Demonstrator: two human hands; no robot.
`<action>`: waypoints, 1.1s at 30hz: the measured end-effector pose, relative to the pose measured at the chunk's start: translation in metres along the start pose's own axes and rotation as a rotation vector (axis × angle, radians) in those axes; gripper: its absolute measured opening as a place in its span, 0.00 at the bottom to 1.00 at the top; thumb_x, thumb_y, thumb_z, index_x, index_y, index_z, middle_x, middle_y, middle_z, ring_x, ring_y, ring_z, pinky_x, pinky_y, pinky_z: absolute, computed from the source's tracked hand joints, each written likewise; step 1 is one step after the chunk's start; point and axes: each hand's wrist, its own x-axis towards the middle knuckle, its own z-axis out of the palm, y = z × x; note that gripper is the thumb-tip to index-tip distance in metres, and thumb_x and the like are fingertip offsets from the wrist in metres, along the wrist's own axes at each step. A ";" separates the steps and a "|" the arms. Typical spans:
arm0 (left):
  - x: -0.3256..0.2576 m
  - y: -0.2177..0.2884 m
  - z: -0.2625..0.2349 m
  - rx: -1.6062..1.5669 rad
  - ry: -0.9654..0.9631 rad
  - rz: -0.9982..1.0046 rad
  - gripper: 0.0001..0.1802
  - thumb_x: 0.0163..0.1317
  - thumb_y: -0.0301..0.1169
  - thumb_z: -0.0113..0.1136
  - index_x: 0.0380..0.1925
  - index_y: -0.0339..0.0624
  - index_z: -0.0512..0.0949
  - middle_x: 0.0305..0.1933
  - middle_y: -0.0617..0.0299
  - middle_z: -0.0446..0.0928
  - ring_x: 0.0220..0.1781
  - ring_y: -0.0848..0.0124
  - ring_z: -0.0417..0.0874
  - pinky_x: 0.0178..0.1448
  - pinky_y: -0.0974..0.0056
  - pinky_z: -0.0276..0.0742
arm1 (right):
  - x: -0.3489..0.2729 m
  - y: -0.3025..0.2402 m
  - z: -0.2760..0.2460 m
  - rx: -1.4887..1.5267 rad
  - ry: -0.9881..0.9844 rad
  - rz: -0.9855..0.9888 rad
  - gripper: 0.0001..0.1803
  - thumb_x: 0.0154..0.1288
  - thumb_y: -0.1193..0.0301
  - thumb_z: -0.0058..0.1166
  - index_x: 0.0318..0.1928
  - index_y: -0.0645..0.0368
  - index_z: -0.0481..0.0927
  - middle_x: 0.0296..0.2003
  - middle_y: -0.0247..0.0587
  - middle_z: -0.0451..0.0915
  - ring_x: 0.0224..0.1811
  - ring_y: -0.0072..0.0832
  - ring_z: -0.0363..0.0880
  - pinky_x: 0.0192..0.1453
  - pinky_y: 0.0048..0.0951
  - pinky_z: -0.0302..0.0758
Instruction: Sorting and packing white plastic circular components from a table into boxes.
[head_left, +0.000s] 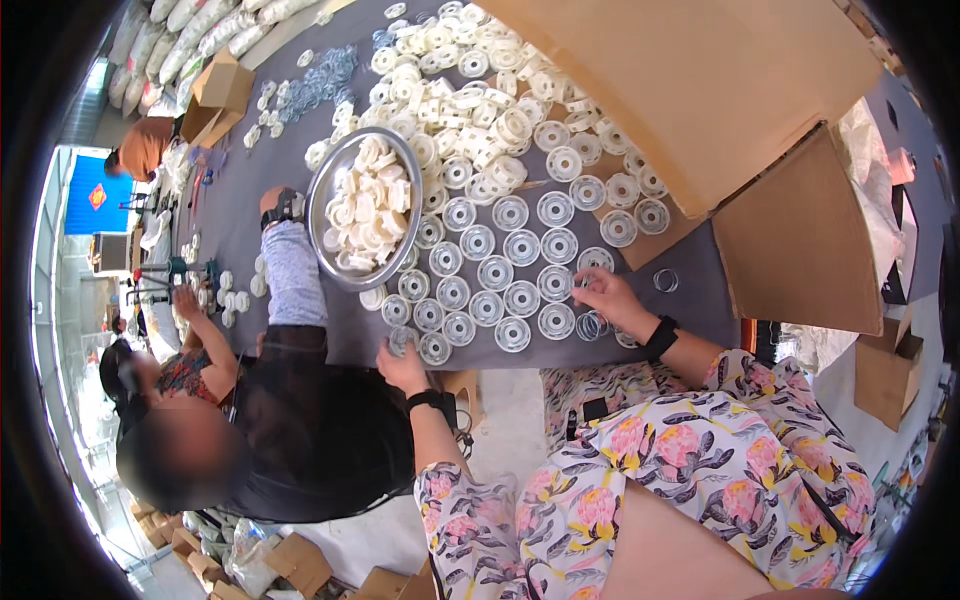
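both arms reach forward, left grip (402, 366) and right grip (607, 297) curled.

Bright, even daylight floods my view, strongest from the opening at nine o'clock, which is blown out. Shadows are soft. The fisheye bends the worktop (230, 215) edges toward a black rim; detail is slightly soft.

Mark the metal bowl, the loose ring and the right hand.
metal bowl (322, 190), head view, bare left rim.
loose ring (665, 280), head view, its wire edge.
right hand (603, 296), head view, back of hand.
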 end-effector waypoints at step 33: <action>-0.112 0.258 0.122 -0.541 -0.840 0.906 0.20 0.51 0.24 0.59 0.46 0.34 0.70 0.46 0.49 0.73 0.49 0.56 0.74 0.53 0.59 0.68 | -0.056 0.079 -0.128 0.163 0.518 0.120 0.29 0.52 0.52 0.61 0.43 0.66 0.74 0.25 0.37 0.77 0.23 0.20 0.75 0.24 0.19 0.70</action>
